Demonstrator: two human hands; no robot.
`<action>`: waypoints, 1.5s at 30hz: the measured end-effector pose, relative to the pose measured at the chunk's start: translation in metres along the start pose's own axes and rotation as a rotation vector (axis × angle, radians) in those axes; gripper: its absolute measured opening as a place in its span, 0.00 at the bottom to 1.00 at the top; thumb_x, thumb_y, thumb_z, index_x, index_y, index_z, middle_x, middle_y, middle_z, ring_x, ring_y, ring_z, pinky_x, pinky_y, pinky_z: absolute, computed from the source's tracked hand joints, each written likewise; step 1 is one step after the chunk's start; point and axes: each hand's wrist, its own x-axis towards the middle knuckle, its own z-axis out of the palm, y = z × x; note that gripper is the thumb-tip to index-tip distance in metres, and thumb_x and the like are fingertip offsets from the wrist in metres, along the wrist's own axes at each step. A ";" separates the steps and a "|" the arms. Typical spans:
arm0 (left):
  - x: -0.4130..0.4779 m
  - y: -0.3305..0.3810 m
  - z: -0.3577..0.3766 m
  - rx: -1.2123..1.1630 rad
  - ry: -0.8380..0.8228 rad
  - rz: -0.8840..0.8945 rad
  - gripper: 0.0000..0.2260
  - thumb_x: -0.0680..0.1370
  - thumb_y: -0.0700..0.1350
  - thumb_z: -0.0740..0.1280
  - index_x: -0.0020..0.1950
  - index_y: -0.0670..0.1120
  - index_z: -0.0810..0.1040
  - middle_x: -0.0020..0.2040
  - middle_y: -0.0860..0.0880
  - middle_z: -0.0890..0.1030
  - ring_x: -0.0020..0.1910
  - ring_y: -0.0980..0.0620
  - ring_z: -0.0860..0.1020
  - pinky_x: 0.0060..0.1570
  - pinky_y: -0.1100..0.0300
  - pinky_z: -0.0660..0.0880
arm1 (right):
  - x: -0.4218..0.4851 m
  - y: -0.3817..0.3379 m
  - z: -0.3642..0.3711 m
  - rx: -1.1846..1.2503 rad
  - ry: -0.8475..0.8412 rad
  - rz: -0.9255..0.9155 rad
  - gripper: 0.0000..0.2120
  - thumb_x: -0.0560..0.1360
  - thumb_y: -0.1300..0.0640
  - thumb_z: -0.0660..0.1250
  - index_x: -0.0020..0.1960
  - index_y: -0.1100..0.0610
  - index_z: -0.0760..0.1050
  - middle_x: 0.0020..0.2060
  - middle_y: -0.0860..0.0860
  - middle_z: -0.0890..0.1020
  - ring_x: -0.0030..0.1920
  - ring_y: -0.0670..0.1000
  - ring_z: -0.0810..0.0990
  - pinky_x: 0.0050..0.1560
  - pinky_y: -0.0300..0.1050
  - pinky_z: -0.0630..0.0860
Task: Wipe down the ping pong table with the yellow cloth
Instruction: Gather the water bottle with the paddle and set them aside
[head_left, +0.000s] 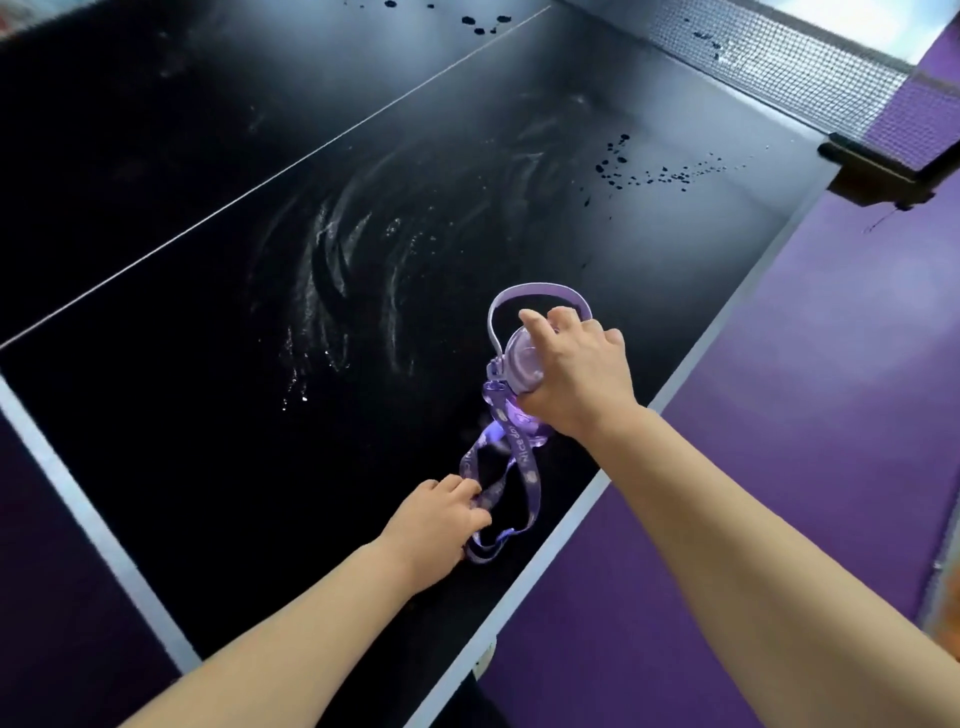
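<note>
A dark ping pong table (208, 415) fills the view, with wet swirl marks (343, 260) across its middle and water droplets (639, 171) nearer the net. My right hand (576, 369) grips the lid of a purple water bottle (519, 364) standing near the table's right edge. A purple strap (498, 493) trails from the bottle toward me. My left hand (436, 530) pinches that strap on the table surface. No yellow cloth is in view.
The net (779, 67) runs across the top right, held by a black clamp post (883, 166) at the table's edge. A white centre line (291, 166) crosses the table. Purple floor (779, 467) lies to the right of the table.
</note>
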 end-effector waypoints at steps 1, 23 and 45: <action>0.001 -0.001 0.004 0.001 0.040 0.002 0.17 0.52 0.48 0.77 0.38 0.56 0.80 0.45 0.52 0.80 0.41 0.52 0.79 0.34 0.63 0.75 | 0.001 -0.001 0.001 -0.003 0.010 -0.001 0.39 0.68 0.46 0.70 0.75 0.48 0.58 0.66 0.53 0.68 0.59 0.58 0.72 0.56 0.51 0.65; -0.103 -0.071 -0.049 -0.625 0.495 -0.318 0.03 0.76 0.45 0.65 0.45 0.46 0.77 0.38 0.53 0.76 0.42 0.54 0.73 0.44 0.56 0.71 | -0.051 -0.100 0.018 0.166 0.245 0.047 0.38 0.55 0.49 0.80 0.63 0.53 0.76 0.54 0.55 0.77 0.47 0.61 0.77 0.47 0.51 0.67; -0.498 -0.362 0.005 -0.793 0.531 -0.598 0.07 0.73 0.42 0.67 0.39 0.55 0.75 0.36 0.56 0.75 0.40 0.57 0.72 0.37 0.63 0.67 | -0.051 -0.581 0.005 0.256 0.131 -0.148 0.39 0.62 0.47 0.77 0.70 0.48 0.69 0.61 0.50 0.72 0.58 0.55 0.72 0.58 0.50 0.64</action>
